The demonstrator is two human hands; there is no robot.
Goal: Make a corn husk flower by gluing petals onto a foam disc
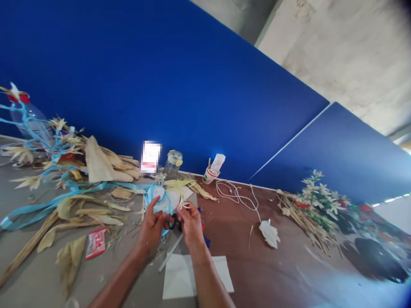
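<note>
Husk flower (183, 204) pinched in right hand (192, 223) fingertips; left hand (153, 226) closed on blue ribbon roll (158, 201). Keep pinch low on stem, ribbon taut, wrap tight beside petals

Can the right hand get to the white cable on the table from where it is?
Probably yes. The right hand is pinching a small husk flower, so it isn't free. But the white cable lies just to its right on bare brown table, with nothing between them.
</note>
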